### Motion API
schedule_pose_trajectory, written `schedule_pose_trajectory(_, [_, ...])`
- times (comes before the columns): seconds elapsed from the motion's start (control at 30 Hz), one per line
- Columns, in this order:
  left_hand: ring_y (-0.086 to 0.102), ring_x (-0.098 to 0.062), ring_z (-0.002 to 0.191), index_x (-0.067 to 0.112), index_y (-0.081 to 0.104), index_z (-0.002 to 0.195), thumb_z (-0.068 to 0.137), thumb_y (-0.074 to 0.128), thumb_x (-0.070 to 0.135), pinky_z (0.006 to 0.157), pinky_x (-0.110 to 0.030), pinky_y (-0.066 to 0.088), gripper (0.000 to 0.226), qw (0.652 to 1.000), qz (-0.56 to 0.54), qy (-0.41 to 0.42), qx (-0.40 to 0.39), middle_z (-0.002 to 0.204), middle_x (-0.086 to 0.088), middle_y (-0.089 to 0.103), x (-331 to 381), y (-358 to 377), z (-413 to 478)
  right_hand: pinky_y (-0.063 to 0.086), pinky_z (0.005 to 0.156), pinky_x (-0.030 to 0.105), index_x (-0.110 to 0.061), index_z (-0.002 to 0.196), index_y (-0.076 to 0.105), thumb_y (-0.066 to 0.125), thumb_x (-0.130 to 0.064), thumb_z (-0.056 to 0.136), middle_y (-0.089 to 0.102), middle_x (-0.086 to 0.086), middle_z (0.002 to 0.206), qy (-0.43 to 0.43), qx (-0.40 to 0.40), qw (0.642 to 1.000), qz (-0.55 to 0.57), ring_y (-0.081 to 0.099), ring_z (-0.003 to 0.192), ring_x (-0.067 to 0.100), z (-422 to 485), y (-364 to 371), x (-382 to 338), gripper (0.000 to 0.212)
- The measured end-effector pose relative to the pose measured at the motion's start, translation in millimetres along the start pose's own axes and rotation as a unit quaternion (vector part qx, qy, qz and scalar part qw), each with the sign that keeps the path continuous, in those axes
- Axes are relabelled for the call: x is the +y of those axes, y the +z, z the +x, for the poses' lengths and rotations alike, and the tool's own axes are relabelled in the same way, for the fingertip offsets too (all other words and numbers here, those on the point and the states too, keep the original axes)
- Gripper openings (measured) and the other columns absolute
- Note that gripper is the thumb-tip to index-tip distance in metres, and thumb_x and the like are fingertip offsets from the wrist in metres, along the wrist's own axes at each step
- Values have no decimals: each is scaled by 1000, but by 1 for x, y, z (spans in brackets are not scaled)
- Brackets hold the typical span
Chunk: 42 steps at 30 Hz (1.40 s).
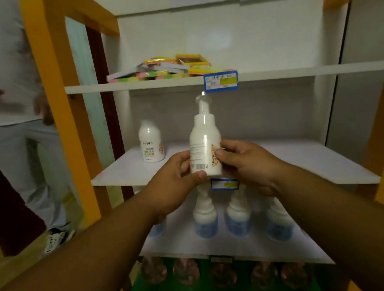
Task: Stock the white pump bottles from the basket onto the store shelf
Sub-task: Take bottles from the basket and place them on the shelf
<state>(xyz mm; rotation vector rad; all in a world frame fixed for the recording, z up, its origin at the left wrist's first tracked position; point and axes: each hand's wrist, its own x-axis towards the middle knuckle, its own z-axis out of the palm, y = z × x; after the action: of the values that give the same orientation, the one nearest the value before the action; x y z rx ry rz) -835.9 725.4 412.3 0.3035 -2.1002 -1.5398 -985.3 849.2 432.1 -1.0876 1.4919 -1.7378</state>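
Note:
A white pump bottle (203, 141) with a clear cap is upright in the air in front of the middle shelf (295, 157), its barcode side facing me. My left hand (173, 181) grips its lower left side with the thumb under the base. My right hand (245, 163) holds its right side by the fingertips. Another white pump bottle (150, 141) stands on the middle shelf at the back left. The basket is out of view.
Blue-labelled bottles (205, 218) line the shelf below, and pinkish bottles (186, 271) the green bottom level. Coloured flat packs (165, 68) lie on the upper shelf. Orange frame posts (61, 100) flank the unit. A person (14, 105) stands at the left.

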Motion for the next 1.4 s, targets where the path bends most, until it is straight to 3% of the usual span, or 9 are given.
schedule_pose_trajectory(0.17, [69,-10,108,22,55,131,90,70,17,90,-24,56,44,998,38,-13,-50,119,3,71,5,-14,34,61,86,36,-1,124,59,66,-6,93,74,19,113,25,0,1000,-2,73,103,29,31,-3,-1,33])
schedule_pose_trajectory(0.27, [69,-12,102,21,60,127,87,73,32,81,-21,55,44,995,97,-18,-26,113,3,72,2,-20,56,61,88,39,-3,121,57,78,-9,82,74,16,111,14,30,998,-60,75,99,27,51,-1,2,45])
schedule_pose_trajectory(0.33, [69,-13,101,20,63,125,85,74,35,86,-26,54,45,993,117,-26,-19,111,3,73,-2,-26,69,60,90,42,-3,125,55,82,-13,79,72,17,115,12,35,996,-81,74,101,27,66,-1,7,54])
schedule_pose_trajectory(0.43, [70,-14,103,20,63,126,87,72,32,96,-36,53,42,991,125,-37,-11,110,2,74,-12,-35,87,61,88,38,-5,127,55,76,-12,86,71,18,119,24,34,997,-67,74,102,27,83,-7,15,47])
schedule_pose_trajectory(0.67, [69,-9,102,11,62,126,95,63,17,94,-28,54,31,991,127,-43,-3,114,2,73,-31,-38,111,52,104,43,-3,136,55,64,-3,94,74,9,119,45,27,997,-61,71,110,24,112,-14,35,43])
schedule_pose_trajectory(0.77, [68,-17,108,20,64,124,87,66,32,102,-44,49,39,981,187,-48,14,116,4,72,-39,-40,117,55,99,38,-2,134,56,67,2,90,72,12,121,35,33,995,-86,71,109,25,118,-12,38,46])
schedule_pose_trajectory(0.93, [68,-23,101,20,68,118,90,65,35,98,-45,51,32,964,248,-59,75,109,-1,74,-42,-40,121,58,93,35,-20,108,64,79,-8,83,74,3,111,5,60,986,-158,73,100,19,124,-8,45,31])
schedule_pose_trajectory(1.1, [69,-26,95,12,73,102,91,66,32,94,-44,54,24,956,249,-64,141,99,-8,74,-37,-32,116,55,98,47,-14,142,50,84,-13,75,66,2,132,6,72,973,-220,67,114,22,123,-9,49,75])
schedule_pose_trajectory(1.4, [65,-26,109,14,66,123,93,66,23,102,-40,48,31,952,235,-82,177,120,-8,70,-35,-18,117,55,100,39,-1,133,58,70,-1,90,71,12,119,-5,111,973,-200,70,108,23,119,-9,48,45])
